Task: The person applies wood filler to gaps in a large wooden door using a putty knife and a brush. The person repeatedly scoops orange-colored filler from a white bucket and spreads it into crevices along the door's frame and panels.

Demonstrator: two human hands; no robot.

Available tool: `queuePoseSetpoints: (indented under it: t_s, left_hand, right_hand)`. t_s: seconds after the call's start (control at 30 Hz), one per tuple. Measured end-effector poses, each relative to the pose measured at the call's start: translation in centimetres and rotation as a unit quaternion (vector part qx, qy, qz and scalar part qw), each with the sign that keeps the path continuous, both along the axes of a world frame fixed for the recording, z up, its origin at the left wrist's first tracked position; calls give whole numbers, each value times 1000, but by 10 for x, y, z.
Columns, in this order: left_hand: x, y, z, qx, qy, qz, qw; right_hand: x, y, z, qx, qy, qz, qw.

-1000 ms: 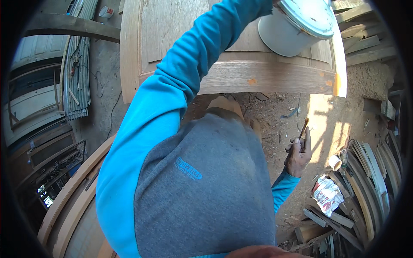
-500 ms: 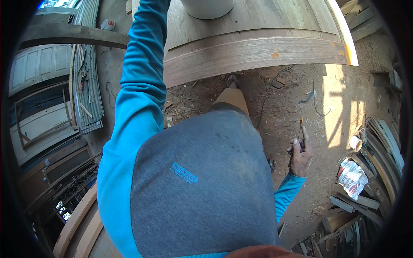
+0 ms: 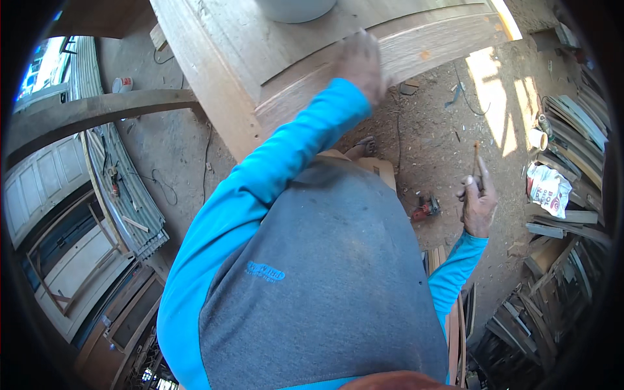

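A panelled wooden door (image 3: pixel 218 81) lies flat in front of me, with small orange patches near its right end. Over its near edge is my left hand (image 3: pixel 361 68), smeared by motion; its fingers are too blurred to read, and whether it touches the wood is unclear. A whitish bucket (image 3: pixel 296 9) stands on the door beyond that hand. Out to the right, away from the door, my right hand (image 3: pixel 478 205) holds a thin stick (image 3: pixel 476 155) with an orange-brown tip, pointing up between its fingers.
A red power tool (image 3: pixel 426 207) sits on the dirt floor near my right hand. Cords trail over the ground. Stacked boards (image 3: pixel 575 123) and a white printed sack (image 3: pixel 548 190) line the right side. At left are a wooden beam (image 3: pixel 97 114), corrugated sheets (image 3: pixel 133 214) and a small can (image 3: pixel 122 84).
My left hand, out of sight beyond the top edge before, has come back over the door's near edge. My right hand keeps the stick and appears farther right. The whole view has shifted.
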State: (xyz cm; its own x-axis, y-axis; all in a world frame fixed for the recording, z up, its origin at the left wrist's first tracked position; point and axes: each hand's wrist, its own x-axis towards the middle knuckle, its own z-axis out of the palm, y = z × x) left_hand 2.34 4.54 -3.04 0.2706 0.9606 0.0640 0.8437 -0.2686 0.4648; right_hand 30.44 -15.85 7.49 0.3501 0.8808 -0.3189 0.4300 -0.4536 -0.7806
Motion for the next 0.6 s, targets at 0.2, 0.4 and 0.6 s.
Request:
queuePoseSetpoints:
  t_s: [0.2, 0.4, 0.6]
  left_hand:
    - [-57, -84, -3, -60, -148, -331, 930]
    - [-226, -145, -5, -84, 26, -258, 962]
    - [-379, -183, -29, -42, 172, 67, 982]
  right_hand:
    - [-103, -13, -2, 60, 24, -95, 993]
    - [-201, -4, -24, 4, 67, -4, 998]
    - [-287, 44, -30, 39, 11, 273, 961]
